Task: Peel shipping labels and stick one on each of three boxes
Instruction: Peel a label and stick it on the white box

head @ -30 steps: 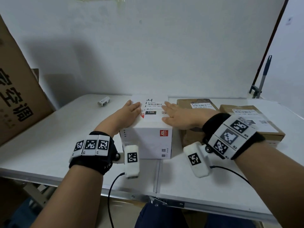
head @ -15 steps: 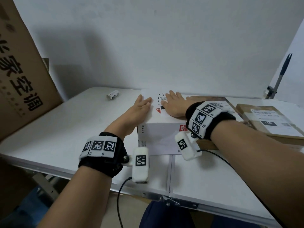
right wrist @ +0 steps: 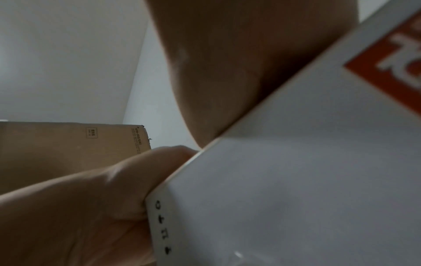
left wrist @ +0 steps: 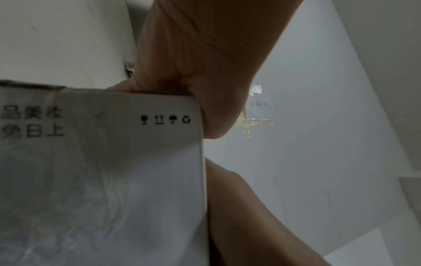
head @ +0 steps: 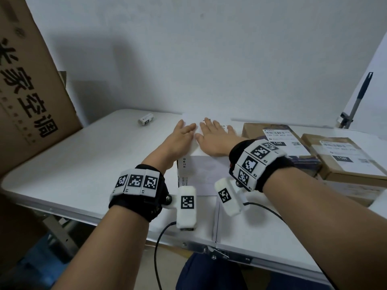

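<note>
Flat and unclenched, your left hand (head: 182, 135) and right hand (head: 213, 137) pressed the label atop the white cardboard box (head: 201, 172), mid-worktop (head: 83, 174). You probably needed firm outward strokes to clear bubbles.

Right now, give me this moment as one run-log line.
left hand: flat on white box top | right hand: flat on its shipping label | both brown boxes labelled

A big printed carton (head: 31, 84) leans at my far left; a small white cylinder (head: 146, 119) lies on the white table (head: 83, 164).
</note>
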Tool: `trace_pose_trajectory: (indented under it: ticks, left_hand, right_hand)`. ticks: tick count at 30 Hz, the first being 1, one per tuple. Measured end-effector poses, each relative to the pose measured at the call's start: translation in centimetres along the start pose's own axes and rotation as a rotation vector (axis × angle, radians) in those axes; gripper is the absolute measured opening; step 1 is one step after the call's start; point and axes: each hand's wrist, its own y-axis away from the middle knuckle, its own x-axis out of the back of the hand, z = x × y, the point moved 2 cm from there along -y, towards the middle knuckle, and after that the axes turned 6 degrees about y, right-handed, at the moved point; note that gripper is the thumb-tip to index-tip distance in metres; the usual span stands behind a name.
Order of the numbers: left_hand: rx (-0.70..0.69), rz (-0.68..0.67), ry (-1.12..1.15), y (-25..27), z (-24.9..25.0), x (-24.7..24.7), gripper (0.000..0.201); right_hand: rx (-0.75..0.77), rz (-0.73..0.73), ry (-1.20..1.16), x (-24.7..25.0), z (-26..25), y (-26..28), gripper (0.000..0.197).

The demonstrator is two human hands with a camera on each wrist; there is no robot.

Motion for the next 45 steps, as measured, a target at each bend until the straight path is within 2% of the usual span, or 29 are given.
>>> trace_pose_trajectory:
  ticks: [10, 18, 23, 28, 32, 38, 41, 42, 44, 45]
  left_hand:
    - [-0.006, 0.007, -0.033, 0.1, 0.1, 0.1, 0.043]
    - [0.004, -0.039, -0.112, 0.2, 0.6, 0.2, 0.044]
    - [-0.023, -0.058, -0.177, -0.1, 1.2, -0.6, 0.044]
    - [0.006, -0.063, -0.185, -0.9, 1.7, -1.2, 0.045]
    - [-0.011, -0.079, -0.201, -2.2, 1.6, -1.3, 0.045]
    - [0.009, -0.137, -0.25, -3.1, 2.2, -1.7, 0.046]
    - [0.043, -0.094, -0.232, -2.9, 3.0, -2.3, 0.045]
    - [0.009, -0.07, -0.175, -2.8, 3.3, -2.3, 0.043]
    - [-0.108, -0.096, -0.256, -3.6, 3.4, -2.5, 0.044]
    - [-0.093, -0.038, -0.29, -3.8, 4.0, -2.6, 0.043]
  right_hand:
    - [0.06, -0.008, 0.004, -0.5, 0.3, 1.7, 0.06]
    - [0.097, 0.013, 0.005, -0.6, 1.4, 2.8, 0.06]
    - [0.047, -0.015, -0.018, -0.5, 3.5, 3.0, 0.06]
    - [-0.046, -0.017, -0.065, -0.5, 6.7, 3.1, 0.06]
    - [-0.141, 0.048, -0.139, -0.5, 9.8, 2.2, 0.059]
    - [-0.171, 0.053, -0.205, -0.7, 11.5, 2.0, 0.058]
    - [-0.172, 0.026, -0.191, -0.3, 12.0, 1.2, 0.059]
    - [-0.174, 0.014, -0.184, -0.2, 12.2, 1.1, 0.06]
    - [-0.163, -0.003, -0.172, 0.1, 12.6, 1.0, 0.062]
    - [-0.14, 0.008, -0.168, 0.7, 12.7, 1.4, 0.061]
